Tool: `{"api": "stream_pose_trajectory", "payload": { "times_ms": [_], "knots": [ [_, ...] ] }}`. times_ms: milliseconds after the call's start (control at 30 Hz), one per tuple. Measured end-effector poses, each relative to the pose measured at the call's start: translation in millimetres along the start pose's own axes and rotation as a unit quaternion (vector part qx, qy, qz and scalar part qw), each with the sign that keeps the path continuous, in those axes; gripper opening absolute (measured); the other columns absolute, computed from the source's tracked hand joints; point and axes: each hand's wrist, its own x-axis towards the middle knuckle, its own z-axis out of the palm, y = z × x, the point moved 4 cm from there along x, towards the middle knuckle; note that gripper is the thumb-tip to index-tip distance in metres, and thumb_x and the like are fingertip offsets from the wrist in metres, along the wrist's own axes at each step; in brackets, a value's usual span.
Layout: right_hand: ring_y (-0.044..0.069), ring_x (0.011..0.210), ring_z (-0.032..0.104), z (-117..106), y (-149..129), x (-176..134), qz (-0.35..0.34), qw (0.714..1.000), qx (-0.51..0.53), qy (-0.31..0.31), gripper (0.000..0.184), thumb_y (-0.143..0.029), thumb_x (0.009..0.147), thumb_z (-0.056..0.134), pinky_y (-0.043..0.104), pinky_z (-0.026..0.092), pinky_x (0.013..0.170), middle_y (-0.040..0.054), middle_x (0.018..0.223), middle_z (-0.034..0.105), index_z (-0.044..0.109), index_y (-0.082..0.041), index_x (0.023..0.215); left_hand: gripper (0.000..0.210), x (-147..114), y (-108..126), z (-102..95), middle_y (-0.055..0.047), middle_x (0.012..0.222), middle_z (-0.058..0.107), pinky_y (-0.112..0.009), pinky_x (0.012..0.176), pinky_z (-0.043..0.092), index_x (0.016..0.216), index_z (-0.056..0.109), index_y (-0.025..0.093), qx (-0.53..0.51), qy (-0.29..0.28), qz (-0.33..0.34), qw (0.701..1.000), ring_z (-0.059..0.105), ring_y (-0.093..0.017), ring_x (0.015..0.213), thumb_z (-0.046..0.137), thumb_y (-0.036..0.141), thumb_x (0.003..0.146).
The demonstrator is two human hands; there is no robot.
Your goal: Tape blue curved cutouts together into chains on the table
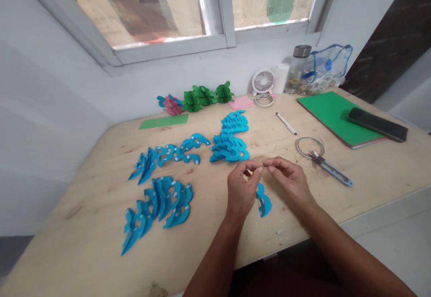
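Cutout (265, 203), blue paper, left hand (243, 185) and right hand (290, 179) nearly meeting

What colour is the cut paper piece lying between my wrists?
The cut paper piece is bright blue, best seen in the head view.

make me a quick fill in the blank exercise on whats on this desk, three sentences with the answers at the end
1. Between the left hand and the right hand shows a ____ paper cutout on the table.
2. Beside the pink-and-blue paper figure near the wall stand ____ green paper figures.
3. The pen has a ____ barrel.

Missing words: blue; three; white
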Motion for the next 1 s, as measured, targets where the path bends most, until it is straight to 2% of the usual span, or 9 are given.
{"api": "stream_pose_trajectory", "payload": {
  "times_ms": [367,1000],
  "knots": [
    [0.020,0.080,0.060,1.8,2.9,-0.1,-0.007,1.000,0.006,-0.025,0.014,-0.030,0.079,0.061,0.034,0.046,0.075,0.0046,0.084,0.068,0.069,-0.020,0.084,0.007,-0.1,1.2,0.3,0.000,0.069,0.066,-0.024,0.063,0.044,0.073,0.066,0.017,0.014,-0.012,0.015,1.000,0.056,-0.013,0.065,0.060,0.017,0.075],
    [0.019,0.077,0.060,2.4,4.5,0.3,-0.010,1.000,-0.005,-0.010,0.013,-0.029,0.076,0.063,0.034,0.046,0.073,0.0045,0.082,0.068,0.068,-0.020,0.083,0.005,0.5,-2.3,1.9,0.000,0.069,0.066,-0.024,0.061,0.043,0.072,0.066,0.017,0.019,-0.008,0.007,1.000,0.055,-0.012,0.063,0.061,0.016,0.072]
  ]
}}
